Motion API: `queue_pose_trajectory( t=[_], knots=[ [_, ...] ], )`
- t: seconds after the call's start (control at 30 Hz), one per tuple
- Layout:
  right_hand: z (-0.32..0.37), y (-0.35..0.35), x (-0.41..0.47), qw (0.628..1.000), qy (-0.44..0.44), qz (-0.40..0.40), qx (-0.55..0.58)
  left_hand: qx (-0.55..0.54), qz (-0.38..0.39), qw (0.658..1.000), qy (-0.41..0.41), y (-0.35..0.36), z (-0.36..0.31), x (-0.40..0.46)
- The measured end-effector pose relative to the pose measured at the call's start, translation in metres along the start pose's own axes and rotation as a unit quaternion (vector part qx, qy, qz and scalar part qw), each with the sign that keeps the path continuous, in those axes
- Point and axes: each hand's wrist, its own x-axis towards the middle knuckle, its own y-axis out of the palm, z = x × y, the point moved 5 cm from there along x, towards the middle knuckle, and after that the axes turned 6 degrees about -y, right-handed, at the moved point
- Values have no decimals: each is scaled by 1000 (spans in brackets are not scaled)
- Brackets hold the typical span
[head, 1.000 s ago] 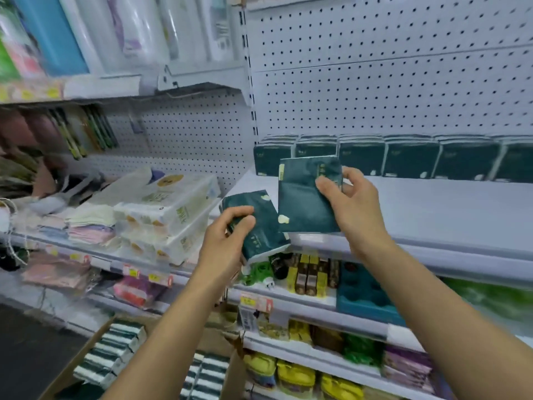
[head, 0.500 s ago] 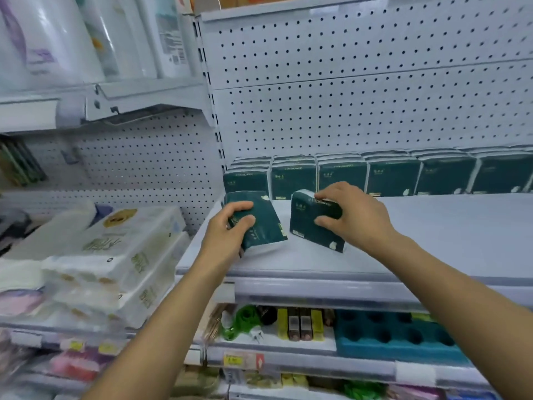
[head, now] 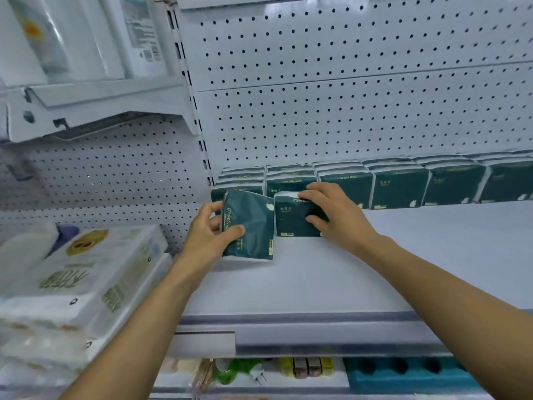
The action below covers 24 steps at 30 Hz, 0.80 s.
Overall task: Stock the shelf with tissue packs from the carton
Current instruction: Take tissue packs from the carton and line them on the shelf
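Gripping crinkly green tissue packs, both hands reach the smooth shelf.

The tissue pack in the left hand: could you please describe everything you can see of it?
The tissue pack is a dark green, soft plastic-wrapped block with pale lettering down its left edge and a small pale emblem near its top right corner. Its wrap looks slightly crinkled. It stands tilted on the white shelf, in front of the back row of packs and just left of the pack under the right hand. The left hand grips its left edge, thumb across the front.
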Motion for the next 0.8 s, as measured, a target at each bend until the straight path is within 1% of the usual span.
queue_pose_trajectory(
  t=[0.13,0.3,0.4,0.47,0.5,0.53,0.57,0.63,0.67,0.7,0.73,0.8],
  knots=[
    [-10,12,19,1000,-15,-13,-23,-10,16,1000,14,-6,-1,17],
    [-21,24,31,995,-68,-25,-62,-3,51,999,17,-4,-1,31],
    [-25,26,35,992,-81,-31,-91,-11,38,999,2,-4,1,39],
    [-19,18,35,990,-85,-61,-97,-1,37,999,8,-2,-1,41],
    [-15,9,33,991,-70,-91,-65,9,43,999,14,1,-3,41],
    [-8,-2,31,993,-35,-111,2,20,50,998,21,5,-6,41],
    [-3,-10,29,990,14,-110,93,30,58,997,29,10,-8,42],
    [7,-13,23,960,93,-38,261,41,73,995,46,23,-15,42],
    [9,-13,19,949,111,-6,295,42,79,994,56,31,-19,41],
    [8,-13,15,947,112,15,300,40,85,993,68,40,-22,41],
    [6,-15,10,954,102,23,282,36,91,992,78,50,-25,40],
    [-3,-21,3,967,96,22,233,39,95,990,98,68,-31,38]
  ],
)
